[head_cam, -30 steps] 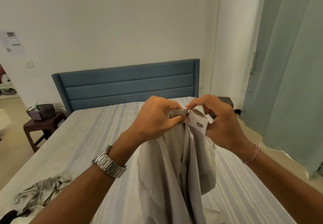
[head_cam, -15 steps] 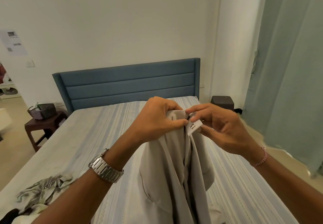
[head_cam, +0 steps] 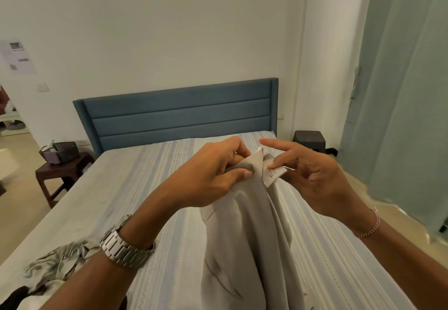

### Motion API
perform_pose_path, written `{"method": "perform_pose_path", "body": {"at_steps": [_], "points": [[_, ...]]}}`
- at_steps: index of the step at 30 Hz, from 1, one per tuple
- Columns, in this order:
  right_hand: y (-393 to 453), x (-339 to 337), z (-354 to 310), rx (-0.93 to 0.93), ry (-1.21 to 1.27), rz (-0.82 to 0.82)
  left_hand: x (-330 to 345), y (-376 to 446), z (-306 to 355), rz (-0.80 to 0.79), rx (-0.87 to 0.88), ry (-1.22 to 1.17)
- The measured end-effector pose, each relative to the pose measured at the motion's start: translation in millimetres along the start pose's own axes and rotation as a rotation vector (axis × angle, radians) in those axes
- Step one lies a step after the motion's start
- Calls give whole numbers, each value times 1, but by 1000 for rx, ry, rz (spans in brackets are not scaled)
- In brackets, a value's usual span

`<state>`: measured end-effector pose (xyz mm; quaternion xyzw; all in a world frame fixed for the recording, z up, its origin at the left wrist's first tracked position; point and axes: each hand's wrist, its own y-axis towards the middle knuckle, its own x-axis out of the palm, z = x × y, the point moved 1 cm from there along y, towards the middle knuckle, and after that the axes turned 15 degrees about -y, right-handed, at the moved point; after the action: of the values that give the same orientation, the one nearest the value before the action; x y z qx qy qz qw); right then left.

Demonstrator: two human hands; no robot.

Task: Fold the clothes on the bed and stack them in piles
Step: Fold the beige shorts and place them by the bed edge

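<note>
Hands (head_cam: pixel 208 176) (head_cam: pixel 312 176) pinch trousers (head_cam: pixel 242 237) waistband

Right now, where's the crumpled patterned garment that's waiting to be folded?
In the head view it lies at the lower left, the crumpled patterned garment on the bed near its left edge, just left of the left hand's watch.

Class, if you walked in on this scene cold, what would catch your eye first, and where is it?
First, the beige trousers held up at centre, the left hand and right hand each pinching one side of the open waistband. Behind stands the blue headboard; a crumpled garment lies on the bed's lower left.
</note>
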<state>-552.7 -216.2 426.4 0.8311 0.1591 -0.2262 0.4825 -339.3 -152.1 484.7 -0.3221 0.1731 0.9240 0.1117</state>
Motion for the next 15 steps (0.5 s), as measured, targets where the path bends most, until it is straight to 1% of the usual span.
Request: {"method": "perform_pose_path", "body": {"at_steps": [3,7,10,12,13,15], "points": [[1,-2,-1,-55,-126,51,-1,0,0,95,11,-13],[1,-4,-3,-83,-156,55,0,-1,0,247,9,-73],[1,-2,-6,-118,-225,70,7,-2,3,407,2,-24],[0,1,-9,-140,-284,69,14,-3,6,494,58,56],[0,3,-11,-150,-321,67,17,-3,8,513,94,89],[0,5,-13,-170,-384,69,21,-3,12,493,125,109]]}}
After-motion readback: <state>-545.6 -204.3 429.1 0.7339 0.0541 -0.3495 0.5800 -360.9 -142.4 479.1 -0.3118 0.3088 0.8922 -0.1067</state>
